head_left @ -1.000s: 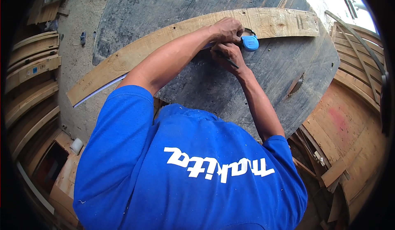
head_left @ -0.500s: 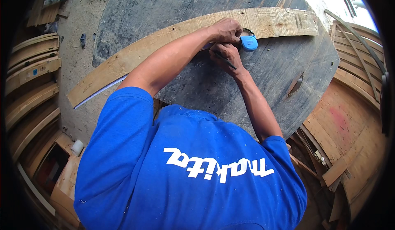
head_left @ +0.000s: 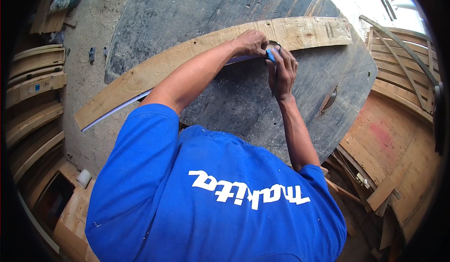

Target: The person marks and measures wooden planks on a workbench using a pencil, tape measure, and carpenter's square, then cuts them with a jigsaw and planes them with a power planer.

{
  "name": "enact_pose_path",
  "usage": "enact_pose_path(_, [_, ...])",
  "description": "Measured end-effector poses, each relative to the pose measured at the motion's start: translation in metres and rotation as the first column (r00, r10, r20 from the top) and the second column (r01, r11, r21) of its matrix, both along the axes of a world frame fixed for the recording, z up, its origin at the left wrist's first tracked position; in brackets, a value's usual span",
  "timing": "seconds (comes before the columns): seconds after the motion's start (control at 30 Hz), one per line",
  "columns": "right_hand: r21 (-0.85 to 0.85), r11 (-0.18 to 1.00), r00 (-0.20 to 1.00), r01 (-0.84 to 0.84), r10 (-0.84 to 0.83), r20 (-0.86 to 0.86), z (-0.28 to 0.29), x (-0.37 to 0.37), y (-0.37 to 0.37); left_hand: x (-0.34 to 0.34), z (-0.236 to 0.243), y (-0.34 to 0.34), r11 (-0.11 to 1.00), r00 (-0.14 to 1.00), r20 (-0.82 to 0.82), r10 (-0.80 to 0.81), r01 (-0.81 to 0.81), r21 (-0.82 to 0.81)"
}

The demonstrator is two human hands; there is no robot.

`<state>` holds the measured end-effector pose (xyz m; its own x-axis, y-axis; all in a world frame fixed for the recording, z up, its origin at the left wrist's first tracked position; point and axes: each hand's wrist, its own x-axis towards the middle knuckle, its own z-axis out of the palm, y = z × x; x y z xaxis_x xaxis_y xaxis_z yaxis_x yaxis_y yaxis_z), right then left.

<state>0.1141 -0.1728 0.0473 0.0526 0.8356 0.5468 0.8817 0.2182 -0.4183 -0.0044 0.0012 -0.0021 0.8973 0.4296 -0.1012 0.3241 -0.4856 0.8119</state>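
A long curved wooden plank (head_left: 183, 51) lies across the dark, worn board (head_left: 225, 98). My left hand (head_left: 252, 42) rests on the plank, its fingers curled closed at the near edge, against the tape measure. The white-and-blue tape blade (head_left: 116, 110) runs along the plank's near edge from its left end, partly hidden under my left forearm. My right hand (head_left: 283, 70) closes around the blue tape measure case (head_left: 270, 54), with the fingers covering most of it. A dark strap (head_left: 274, 43) loops above the case onto the plank.
Curved wooden pieces (head_left: 35, 88) are stacked at the left. A slatted wooden frame (head_left: 401, 70) and plywood sheets (head_left: 389, 135) stand at the right, with scrap strips (head_left: 384, 194) below. A white cup-like object (head_left: 84, 178) sits at the lower left. The board has a slot (head_left: 329, 100).
My right hand has moved up and right from below the tape measure and taken hold of its case. A dark, thin, pen-like stick seen in it earlier no longer shows. My left hand stays on the plank.
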Motion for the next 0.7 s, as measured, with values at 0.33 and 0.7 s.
enact_pose_path(0.33, [-0.530,0.814,0.956,-0.236,0.293,0.024,0.037,0.012,-0.053,-0.087,0.029,-0.112,0.975,0.992,-0.095,-0.079,0.057,-0.214])
enact_pose_path(0.7, [-0.691,0.652,0.935,-0.312,0.084,-0.343,0.039,-0.049,-0.235,-0.272,0.096,-0.275,0.995,0.952,-0.307,0.002,-0.034,-0.097])
